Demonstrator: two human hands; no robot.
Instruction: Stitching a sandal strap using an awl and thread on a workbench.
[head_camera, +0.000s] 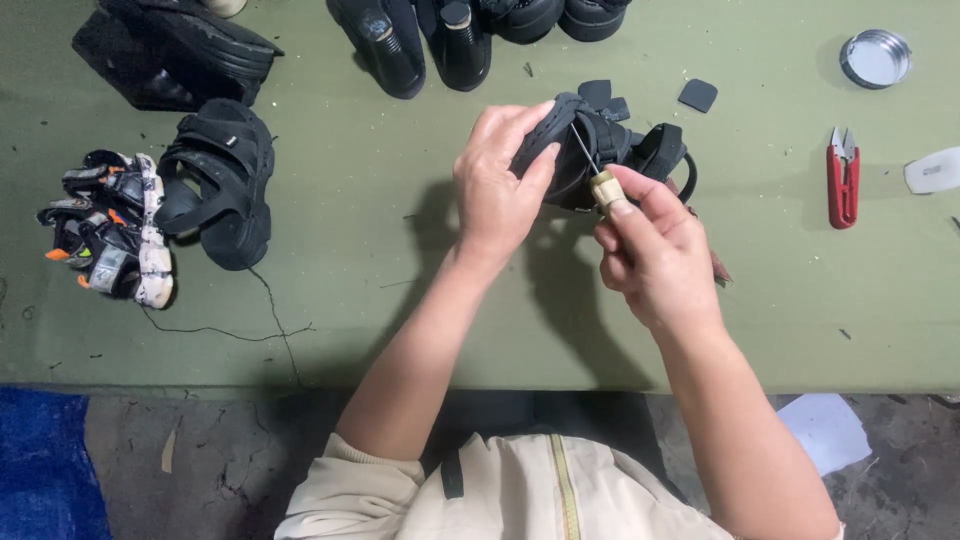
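**Black sandal held over green surface, awl applied**

Item: black sandal (600, 150), strapped, thick-soled, held just above the green surface (400, 300) at upper centre, sole edge turned toward the left hand.

Left hand (500, 185): forearm rises from the lower centre, wrist bent, fingers curled over the sole's edge with thumb beneath; grip closed on the sandal.

Right hand (655, 255): forearm comes in from the lower right, fist narrow around a wooden-handled awl (597, 175); the thin metal point slants up-left onto the sandal, thumb pressed by the ferrule.

Adjacent: two small black cut pieces (698, 95) lie just beyond the sandal. Red thread snips (843, 180) rest well to the right, a round metal lid (875, 58) beyond them, a pale scrap (935, 170) at the right edge.

Left side: a second black sandal (220, 180), a patterned sandal (110, 225) with orange accents, a loose black thread (250, 320). More dark footwear (420, 40) lines the far edge.

Room: open surface lies between the hands and the near edge, and between the held sandal and the snips.
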